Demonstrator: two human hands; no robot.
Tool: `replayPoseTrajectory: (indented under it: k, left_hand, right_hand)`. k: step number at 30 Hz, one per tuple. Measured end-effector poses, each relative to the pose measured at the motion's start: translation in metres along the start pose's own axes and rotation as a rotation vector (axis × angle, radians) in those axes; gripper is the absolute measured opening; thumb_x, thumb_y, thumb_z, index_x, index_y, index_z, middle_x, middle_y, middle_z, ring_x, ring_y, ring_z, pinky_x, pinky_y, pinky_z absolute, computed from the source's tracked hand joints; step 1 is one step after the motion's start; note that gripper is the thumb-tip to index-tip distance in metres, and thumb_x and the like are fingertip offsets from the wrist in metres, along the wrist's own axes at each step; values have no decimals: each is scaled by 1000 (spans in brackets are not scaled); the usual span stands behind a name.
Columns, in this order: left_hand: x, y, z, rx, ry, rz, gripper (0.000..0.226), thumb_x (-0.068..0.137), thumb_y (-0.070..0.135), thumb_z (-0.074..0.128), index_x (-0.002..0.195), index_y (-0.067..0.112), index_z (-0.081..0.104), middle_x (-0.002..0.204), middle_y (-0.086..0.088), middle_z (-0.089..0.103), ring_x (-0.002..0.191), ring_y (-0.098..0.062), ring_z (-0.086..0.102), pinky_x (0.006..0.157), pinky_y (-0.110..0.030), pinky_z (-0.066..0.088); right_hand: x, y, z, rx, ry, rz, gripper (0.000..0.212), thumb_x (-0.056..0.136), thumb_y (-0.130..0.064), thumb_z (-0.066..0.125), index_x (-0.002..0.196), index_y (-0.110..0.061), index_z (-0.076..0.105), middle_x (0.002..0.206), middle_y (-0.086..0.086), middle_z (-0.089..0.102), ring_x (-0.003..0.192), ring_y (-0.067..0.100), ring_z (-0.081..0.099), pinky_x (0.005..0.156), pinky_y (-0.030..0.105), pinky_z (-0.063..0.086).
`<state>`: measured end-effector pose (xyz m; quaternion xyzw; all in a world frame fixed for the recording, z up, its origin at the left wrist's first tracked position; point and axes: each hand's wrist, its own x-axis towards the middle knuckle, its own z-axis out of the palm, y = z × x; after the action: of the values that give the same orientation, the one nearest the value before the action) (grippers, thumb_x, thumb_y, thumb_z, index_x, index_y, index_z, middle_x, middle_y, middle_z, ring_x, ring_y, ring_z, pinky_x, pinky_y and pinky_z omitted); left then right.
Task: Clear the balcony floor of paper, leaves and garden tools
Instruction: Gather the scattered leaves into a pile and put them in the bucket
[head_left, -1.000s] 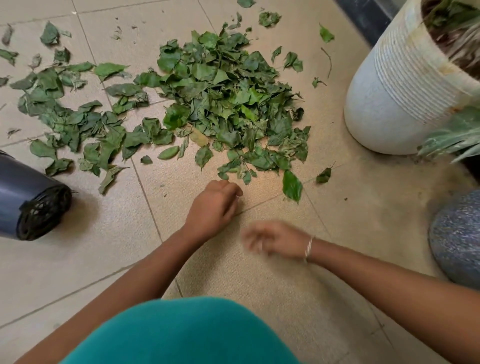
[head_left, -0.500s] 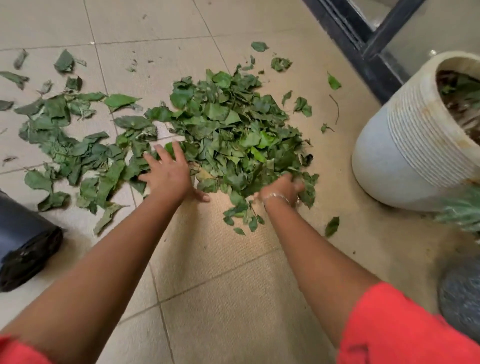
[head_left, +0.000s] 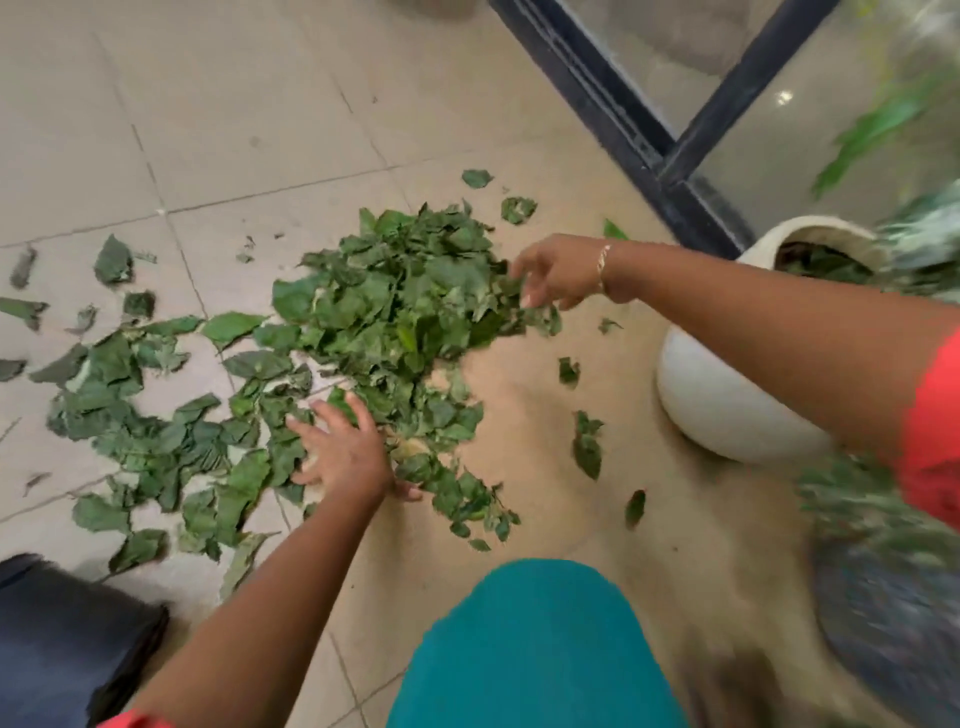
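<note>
My left hand (head_left: 343, 452) presses flat, fingers spread, on the near edge of the leaves (head_left: 395, 312). My right hand (head_left: 556, 273), released and loosely bent, cups the far-right edge, likely to bunch the heap.

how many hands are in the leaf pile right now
2. The left hand lies spread on the near edge of the leaf pile; the right hand reaches into its far right side.
</note>
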<state>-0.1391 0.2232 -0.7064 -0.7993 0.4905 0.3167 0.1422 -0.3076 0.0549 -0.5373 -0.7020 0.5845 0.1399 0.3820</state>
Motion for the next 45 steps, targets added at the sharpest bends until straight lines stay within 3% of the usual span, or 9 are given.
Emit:
replayPoseTrajectory:
  k: [7,10,14,18,21,24,29,39,45]
  left_hand:
    - [1,-9,1,39,84,44,117,71,45,77,149,18,-5,154,-23,-6,140,-49,0,102,-62,34]
    - [10,-24,-17,164,108,225,99,77,51,67,149,13,10,152,-22,12,135,-42,26,104,-48,41]
    - [17,-27,-43,208,133,467,74,84,40,63,146,16,30,152,-15,23,125,-31,45,96,-40,49]
    - [3,-12,-53,386,334,746,49,80,26,69,124,10,58,128,-17,53,108,-32,56,77,-40,57]
    - [-9,-11,-45,538,379,1049,35,69,29,70,98,10,70,100,-11,67,89,-27,63,65,-38,59]
    - [-11,-18,-42,631,336,1141,35,70,30,66,101,15,71,101,-7,67,92,-24,62,69,-37,58]
    - [-5,-60,-51,569,366,845,37,69,34,70,99,12,68,97,-10,64,89,-28,60,64,-38,54]
    - [-31,-169,-51,244,433,130,41,76,33,74,107,7,64,110,-20,60,106,-40,52,74,-47,46]
    - [-71,-222,-32,259,365,28,52,59,34,84,100,7,66,101,-18,62,100,-39,58,71,-49,47]
  right_hand:
    - [-79,117,20,-425,-325,-56,38,86,4,47,118,-14,60,99,0,61,92,15,56,83,26,44]
    - [-86,164,85,-444,-485,73,34,92,-3,44,122,-12,58,120,4,61,108,20,55,95,25,39]
    - [-90,143,239,-175,-152,108,69,96,-54,11,148,-9,15,155,9,17,143,22,14,116,35,3]
    - [-80,117,225,-161,80,82,126,52,-69,-44,148,-7,10,155,12,14,143,23,12,117,37,3]
    - [-55,85,128,-311,148,-229,71,96,-42,1,139,4,35,143,27,35,131,33,34,112,43,21]
    - [-8,90,90,-354,-25,-378,50,84,8,41,121,-21,59,114,5,62,99,18,56,84,30,45]
    - [-35,66,196,-719,-612,-812,45,84,-3,50,125,-22,57,115,7,62,105,28,57,83,34,46]
    - [80,7,137,-505,-115,-516,66,84,8,34,141,-26,34,120,7,51,107,25,51,80,29,46]
    - [35,-75,174,-1004,47,-724,33,88,-5,41,118,-15,50,116,9,56,109,29,53,75,34,43]
